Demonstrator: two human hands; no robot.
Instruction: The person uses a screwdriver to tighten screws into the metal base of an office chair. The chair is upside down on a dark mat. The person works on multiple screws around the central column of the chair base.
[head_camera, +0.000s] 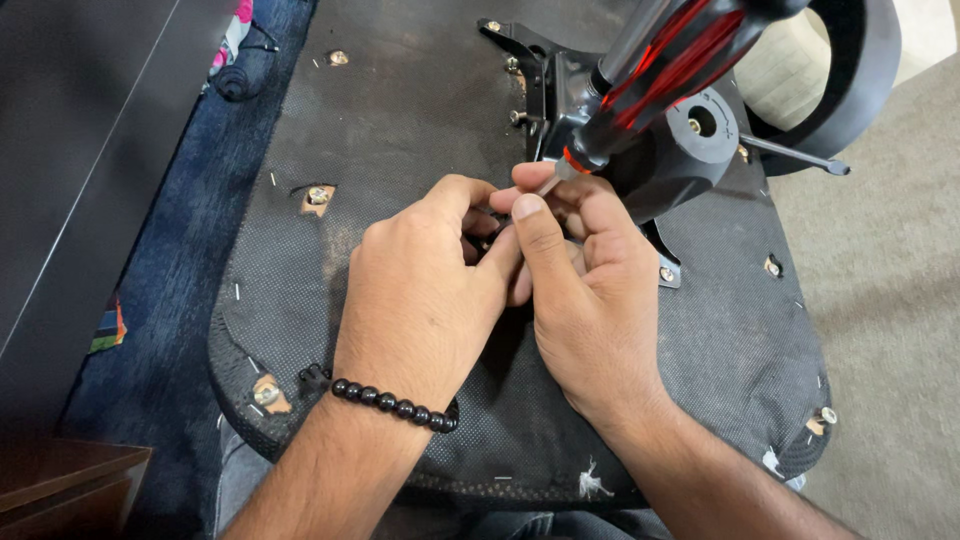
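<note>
Lighting: even, soft, moderately bright indoor light; faint shadow beneath the hands. Focus: sharp centrally; screwdriver handle (670, 70) near the lens blurred, with small glare streaks. Left margin dim.

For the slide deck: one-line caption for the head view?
Both hands, left hand and right hand, steady a red-and-black screwdriver on the upturned chair seat's underside.
</note>
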